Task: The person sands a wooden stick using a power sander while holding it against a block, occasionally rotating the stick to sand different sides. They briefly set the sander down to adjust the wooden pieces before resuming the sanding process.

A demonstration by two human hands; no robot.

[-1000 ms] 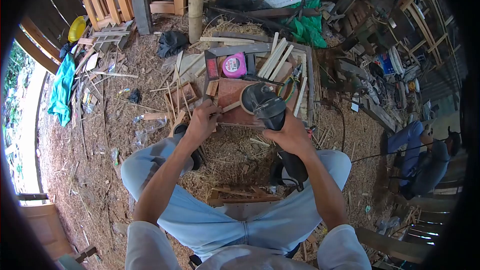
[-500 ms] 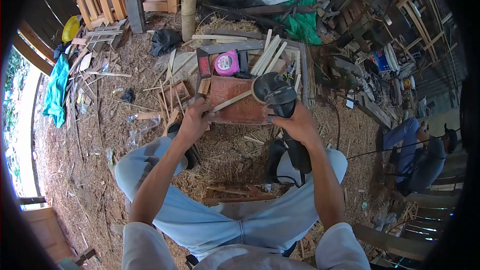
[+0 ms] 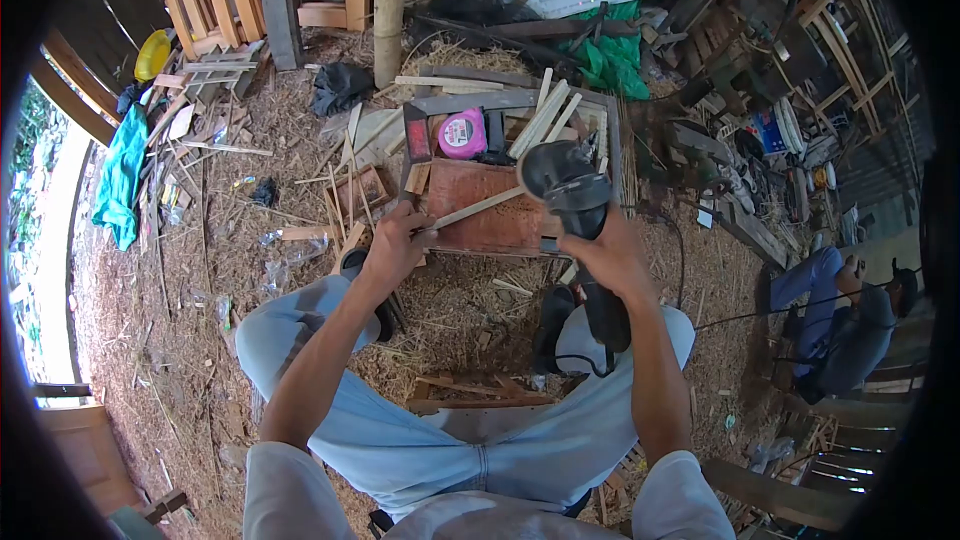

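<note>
My left hand (image 3: 399,237) pinches one end of a thin wooden strip (image 3: 478,206), which slants up to the right over a reddish wooden board (image 3: 487,225). My right hand (image 3: 608,252) is wrapped around the body of a black angle grinder (image 3: 566,186). The grinder's round head sits at the strip's far end; whether disc and wood touch cannot be made out. Behind the board lie a pink tape measure (image 3: 461,134) and a bundle of pale wooden strips (image 3: 543,125).
Wood shavings and scraps cover the ground. A small wooden box frame (image 3: 362,192) lies left of the board. The grinder's cord (image 3: 590,364) loops by my right knee. Another person (image 3: 845,315) sits at the far right. A bamboo post (image 3: 388,15) stands ahead.
The grinder and my right hand have shifted slightly right and down relative to the board. My left hand still grips the strip. The whole view has moved slightly.
</note>
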